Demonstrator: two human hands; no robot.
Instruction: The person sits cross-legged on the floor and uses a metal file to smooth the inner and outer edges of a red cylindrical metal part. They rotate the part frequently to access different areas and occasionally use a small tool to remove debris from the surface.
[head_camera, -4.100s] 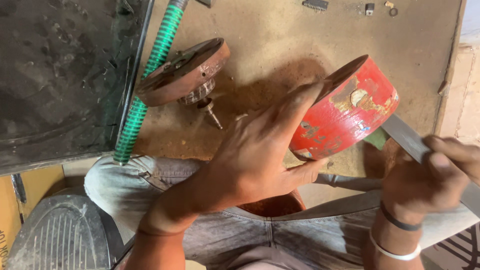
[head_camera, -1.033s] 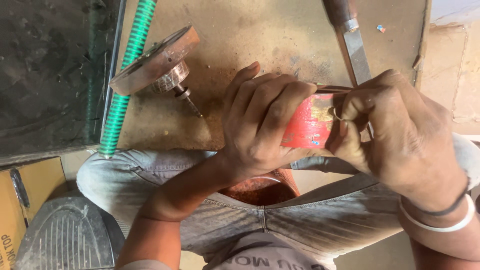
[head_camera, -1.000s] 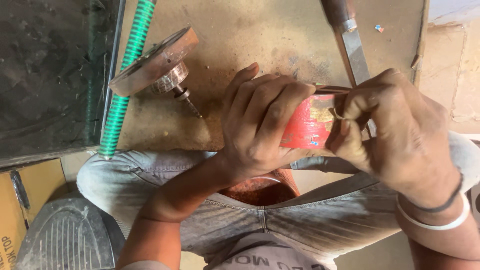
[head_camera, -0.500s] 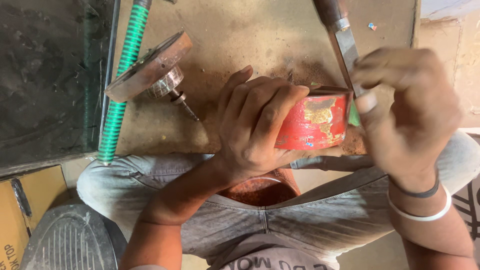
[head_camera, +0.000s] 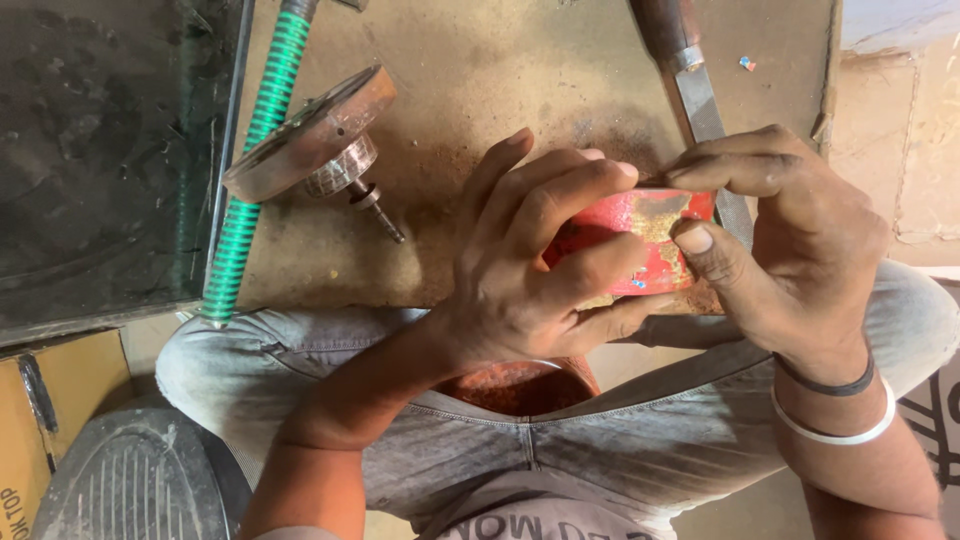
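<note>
Item: round red metal drum with worn, rusty paint, held above your lap at the edge of the dusty brown desk. Your left hand wraps it, fingers closed. Your right hand pinches its rim. Nearby: flat steel file; rusty disc on spindle; green ribbed hose.

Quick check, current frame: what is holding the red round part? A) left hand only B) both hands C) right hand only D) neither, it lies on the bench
B: the left hand wraps the red round part from one side while the right hand pinches its other side with thumb and fingers.
</note>
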